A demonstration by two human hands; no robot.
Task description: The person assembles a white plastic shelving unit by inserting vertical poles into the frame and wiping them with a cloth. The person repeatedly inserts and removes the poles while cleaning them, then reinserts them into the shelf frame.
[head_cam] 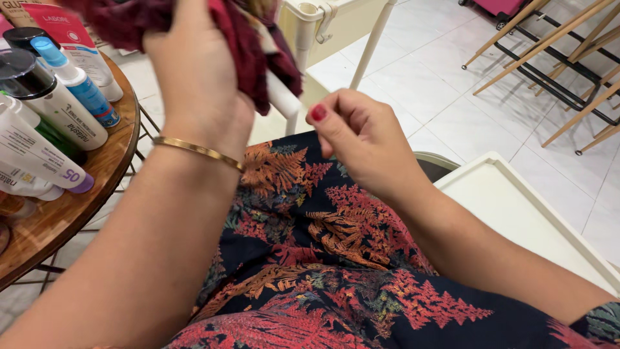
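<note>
We see the left hand (197,77) raised in the upper left of the frame, its fingers closed around a dark red cloth (245,39) that bunches above the hand and hangs down its right side toward the top centre. A thin gold bangle (197,150) circles the left wrist just below the hand. The right hand (361,139) sits in the middle of the frame, lower than the left and apart from the cloth; its fingers curl inward with the thumb, its nail painted red, pressed toward the fingertips. We cannot tell whether anything is pinched between them.

Under both arms, across the bottom of the frame, lies a dark dress (323,271) printed with red and orange fern leaves. At the left edge stands a round wooden table (71,213) crowded with bottles and tubes, among them a white bottle with a black cap (55,103) and a blue spray bottle (81,81). At the right, a white tray (516,213) sits beside the right forearm. Behind it, in the upper right, a wooden rack (555,58) stands on the white tiled floor (439,84).
</note>
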